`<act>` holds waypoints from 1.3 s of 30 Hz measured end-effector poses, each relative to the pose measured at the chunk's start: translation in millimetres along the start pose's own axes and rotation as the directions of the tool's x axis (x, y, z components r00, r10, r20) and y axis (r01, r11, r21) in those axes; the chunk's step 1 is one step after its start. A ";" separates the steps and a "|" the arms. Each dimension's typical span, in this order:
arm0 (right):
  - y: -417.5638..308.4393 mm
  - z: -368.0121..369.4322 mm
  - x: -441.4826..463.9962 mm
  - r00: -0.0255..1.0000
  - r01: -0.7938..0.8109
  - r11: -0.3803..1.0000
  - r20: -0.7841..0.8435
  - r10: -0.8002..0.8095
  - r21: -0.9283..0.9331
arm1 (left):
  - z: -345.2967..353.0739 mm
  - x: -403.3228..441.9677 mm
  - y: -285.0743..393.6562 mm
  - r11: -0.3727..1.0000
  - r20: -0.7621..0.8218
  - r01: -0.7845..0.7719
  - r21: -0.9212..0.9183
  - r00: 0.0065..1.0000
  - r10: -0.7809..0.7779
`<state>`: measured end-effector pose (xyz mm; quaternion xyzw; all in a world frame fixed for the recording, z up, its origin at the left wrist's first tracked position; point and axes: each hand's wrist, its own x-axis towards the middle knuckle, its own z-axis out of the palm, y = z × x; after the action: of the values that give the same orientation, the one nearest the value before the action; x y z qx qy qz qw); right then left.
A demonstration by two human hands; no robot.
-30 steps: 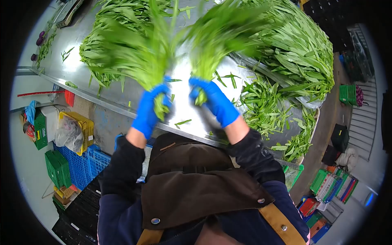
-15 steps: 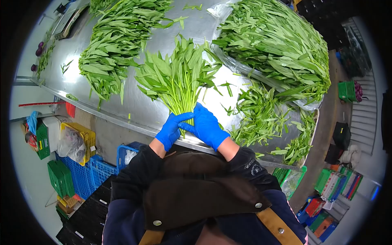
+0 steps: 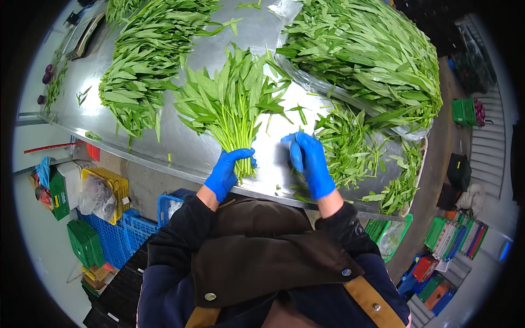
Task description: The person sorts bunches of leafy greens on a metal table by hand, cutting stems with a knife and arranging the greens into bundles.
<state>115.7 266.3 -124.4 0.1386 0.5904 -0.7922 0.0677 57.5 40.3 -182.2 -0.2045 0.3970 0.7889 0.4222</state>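
My left hand (image 3: 231,170), in a blue glove, is closed around the lower stems of a bunch of water spinach (image 3: 235,112). Its long green leaves fan out away from me over the metal table (image 3: 191,158), and the cut stem ends stick out below my fist. To the right, apart from the bunch, my right hand (image 3: 313,164) hovers over the tabletop with its fingers partly spread and nothing visible in them. Loose leaves and trimmings (image 3: 347,147) lie just beyond it on the right.
A large heap of water spinach (image 3: 366,60) rests on clear plastic at the far right; another pile (image 3: 145,65) lies at the left. A scale (image 3: 85,35) stands at the far left. Below the table are a yellow crate (image 3: 106,191), blue crates (image 3: 112,232) and a green crate (image 3: 391,238).
My right hand has let go of the stems and moved right, away from the bunch. My left hand keeps hold of the bunch, which has shifted slightly left.
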 end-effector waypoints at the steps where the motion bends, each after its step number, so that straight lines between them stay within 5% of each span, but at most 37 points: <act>1: 8.8 1.0 19.6 0.985 -0.163 0.987 -0.057 0.163 0.003 | 1.7 -0.5 0.9 1.000 0.004 -0.001 -0.012 1.000 0.001; 4: 8.9 45.3 38.7 0.907 -0.419 0.896 -0.096 0.409 -0.146 | 6.3 -4.0 3.1 1.000 -0.008 -0.002 -0.016 1.000 0.002; 6: 36.1 62.0 47.3 0.940 -0.340 0.938 0.024 0.340 0.070 | 8.4 -5.2 3.8 0.999 -0.003 -0.042 -0.007 0.999 0.042; 11: 54.6 70.3 26.0 0.950 -0.184 0.959 -0.213 0.229 0.215 | 7.5 -6.1 4.8 0.996 0.021 -0.051 0.078 0.999 0.050; 14: 73.9 72.8 17.8 0.970 0.043 0.981 -0.243 0.004 0.188 | 14.6 -8.3 0.6 0.995 -0.038 -0.103 0.014 0.994 0.103; 18: 46.9 72.5 8.9 0.992 0.016 0.999 -0.122 -0.020 -0.038 | 8.2 -9.8 6.5 0.997 0.002 -0.068 -0.039 0.998 0.068; 20: 27.8 57.2 12.7 0.985 -0.148 0.977 0.107 0.133 0.152 | -0.7 -6.8 7.4 0.999 0.017 -0.033 -0.022 0.999 0.033; 22: 3.6 34.3 10.3 0.940 -0.234 0.963 0.283 0.189 0.133 | -5.9 -6.6 11.3 0.999 0.034 0.034 0.014 0.999 -0.035; 24: 3.0 25.4 14.8 0.974 -0.164 0.796 -0.030 0.223 0.583 | -0.8 -10.6 14.5 1.000 0.020 0.020 0.009 1.000 -0.020; 25: -16.5 19.9 33.2 0.936 -0.260 0.617 0.351 -0.029 0.743 | 0.2 -12.6 15.6 0.997 -0.024 0.007 0.076 1.000 -0.005; 26: -23.9 14.1 41.5 0.930 -0.362 0.839 0.220 0.295 0.406 | 1.2 -13.4 16.2 0.990 -0.066 -0.003 0.142 0.998 0.012; 27: -23.2 16.5 45.3 0.930 -0.360 0.841 0.221 0.293 0.403 | 0.7 -12.6 15.7 0.984 -0.095 -0.013 0.177 0.995 0.030; 28: -17.8 20.8 48.1 0.988 -0.134 0.896 0.017 0.156 -0.424 | -1.0 -14.0 15.6 0.984 -0.092 -0.014 0.178 0.995 0.031; 29: -10.9 25.1 52.0 0.995 0.017 0.247 -0.007 -0.096 -0.969 | -2.0 -14.5 15.6 0.976 -0.107 -0.003 0.220 0.994 0.027; 30: 2.0 33.2 64.0 0.983 -0.171 0.778 -0.154 0.097 -0.604 | -1.6 -11.8 16.1 0.967 -0.120 0.000 0.255 0.992 0.031; 32: -36.0 79.4 74.7 0.999 -0.037 0.983 -0.028 0.032 -0.181 | -7.0 -9.7 10.0 0.974 -0.122 -0.025 0.227 0.991 0.054; 36: -20.9 141.4 128.6 0.951 0.303 0.737 0.139 -0.277 -0.605 | -19.5 1.6 -3.2 0.972 -0.062 -0.115 0.207 0.989 0.131; 38: -6.9 164.5 136.7 0.911 0.408 0.649 0.331 -0.245 -0.642 | -24.6 3.9 -9.2 0.947 -0.073 -0.155 0.281 0.981 0.182; 39: -7.7 172.7 135.2 0.888 0.372 0.701 0.452 -0.079 -0.608 | -21.5 3.5 -10.7 0.924 -0.151 -0.198 0.326 0.954 0.258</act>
<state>-39.2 111.3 -112.2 -0.1326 0.8250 -0.5336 0.1307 64.2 28.3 -202.3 -0.1633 0.5746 0.7381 0.3135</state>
